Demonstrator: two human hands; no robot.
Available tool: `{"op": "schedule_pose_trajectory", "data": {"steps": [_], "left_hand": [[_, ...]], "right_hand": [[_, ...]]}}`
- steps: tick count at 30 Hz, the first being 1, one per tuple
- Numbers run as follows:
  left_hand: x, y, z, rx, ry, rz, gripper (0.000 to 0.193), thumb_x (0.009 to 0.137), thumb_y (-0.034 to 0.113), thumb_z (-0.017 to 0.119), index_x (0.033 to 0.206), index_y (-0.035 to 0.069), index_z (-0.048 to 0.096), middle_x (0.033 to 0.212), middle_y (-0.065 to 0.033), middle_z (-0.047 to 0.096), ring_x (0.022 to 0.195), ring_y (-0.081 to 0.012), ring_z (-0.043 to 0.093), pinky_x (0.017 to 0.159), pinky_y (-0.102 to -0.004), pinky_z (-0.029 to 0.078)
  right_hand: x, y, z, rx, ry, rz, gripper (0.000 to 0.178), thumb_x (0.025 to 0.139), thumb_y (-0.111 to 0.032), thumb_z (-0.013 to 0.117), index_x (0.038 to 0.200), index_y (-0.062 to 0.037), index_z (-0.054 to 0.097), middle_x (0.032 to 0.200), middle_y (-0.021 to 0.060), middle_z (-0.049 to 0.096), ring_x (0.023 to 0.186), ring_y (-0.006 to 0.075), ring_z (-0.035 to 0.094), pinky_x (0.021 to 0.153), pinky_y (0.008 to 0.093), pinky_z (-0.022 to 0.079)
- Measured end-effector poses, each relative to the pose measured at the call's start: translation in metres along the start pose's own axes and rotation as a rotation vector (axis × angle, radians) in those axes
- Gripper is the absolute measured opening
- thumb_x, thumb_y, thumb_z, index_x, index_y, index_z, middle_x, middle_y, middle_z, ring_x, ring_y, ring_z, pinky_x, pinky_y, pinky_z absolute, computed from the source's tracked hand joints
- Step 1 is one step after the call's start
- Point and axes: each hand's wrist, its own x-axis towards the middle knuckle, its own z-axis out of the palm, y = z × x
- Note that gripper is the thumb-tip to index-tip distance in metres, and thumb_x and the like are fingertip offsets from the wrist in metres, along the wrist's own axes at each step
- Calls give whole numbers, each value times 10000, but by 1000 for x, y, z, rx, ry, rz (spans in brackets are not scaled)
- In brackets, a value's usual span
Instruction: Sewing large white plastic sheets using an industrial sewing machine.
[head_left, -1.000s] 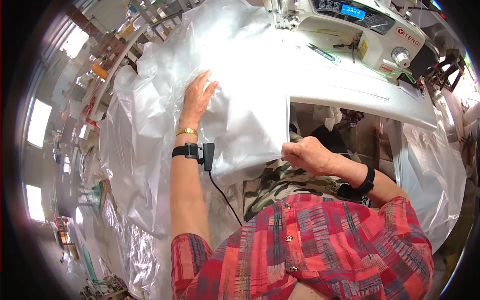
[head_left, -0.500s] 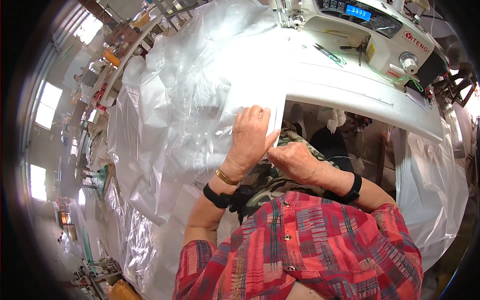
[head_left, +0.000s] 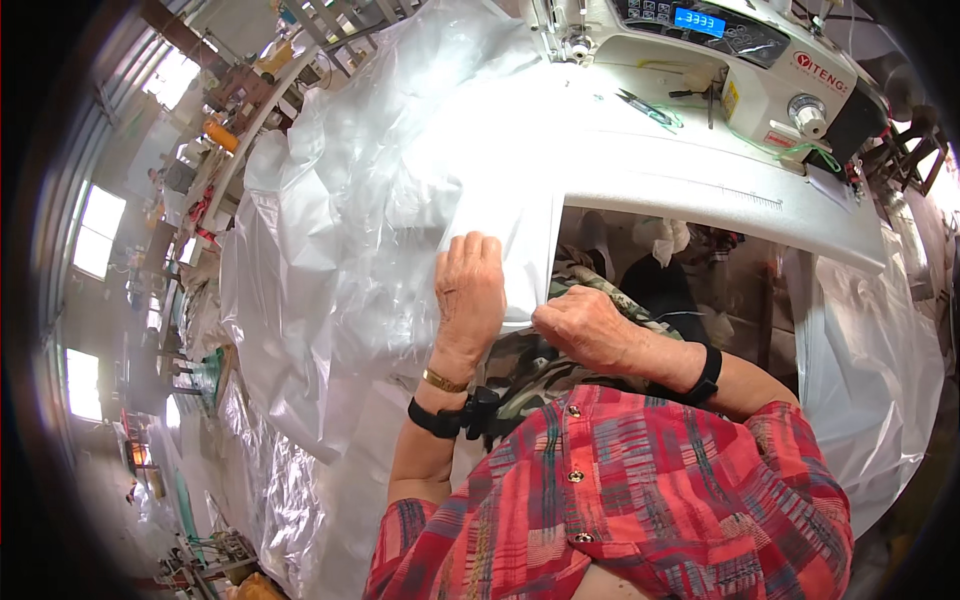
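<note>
A big sheet of clear plastic film (head_left: pixel 350 230) drapes over the left part of the white sewing table (head_left: pixel 700 180) and down to the floor. My left hand (head_left: pixel 468 295) lies flat, fingers together, on the film's folded near edge (head_left: pixel 520 240) at the table's front. My right hand (head_left: pixel 585 325) is right beside it, fingers curled and pinching the same edge from below. The white sewing machine (head_left: pixel 720 50) stands at the back of the table.
Small scissors (head_left: pixel 640 105) and green thread lie on the table near the machine. More plastic film (head_left: pixel 860 350) hangs at the right. Workbenches, cones of thread and windows line the left side of the room.
My left hand has come from the far left of the film to its near edge, next to my right hand. The view has shifted slightly.
</note>
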Motion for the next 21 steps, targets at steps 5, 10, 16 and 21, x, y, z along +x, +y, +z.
{"op": "schedule_pose_trajectory", "data": {"steps": [5, 10, 16, 21], "left_hand": [[3, 7, 1, -458, -10, 46, 33, 870, -8, 583, 875, -18, 552, 803, -139, 562, 707, -305, 552, 660, -369, 459], [-3, 10, 18, -862, -174, -148, 42, 883, 4, 590, 903, -32, 599, 764, -124, 574, 657, -207, 516, 609, -317, 438], [-9, 3, 23, -861, -184, -209, 86, 843, 3, 592, 898, -37, 644, 761, -159, 608, 643, -232, 574, 595, -332, 454], [-13, 8, 19, -803, -189, -235, 104, 841, 5, 595, 900, -39, 669, 738, -157, 624, 635, -235, 585, 598, -322, 461]], "right_hand": [[3, -2, 0, -40, 33, -55, 111, 809, -112, 631, 820, -55, 536, 687, 72, 568, 646, 275, 592, 631, 385, 455], [3, -7, -2, -116, 15, -128, 133, 750, -103, 634, 842, -60, 548, 723, 57, 562, 665, 245, 585, 634, 364, 451], [8, -13, -3, -164, -38, -177, 147, 733, -110, 628, 835, -57, 537, 756, 64, 548, 696, 226, 574, 654, 347, 449], [7, -10, -2, -169, -44, -198, 144, 737, -109, 622, 832, -58, 524, 775, 74, 552, 713, 229, 578, 660, 349, 446]]}}
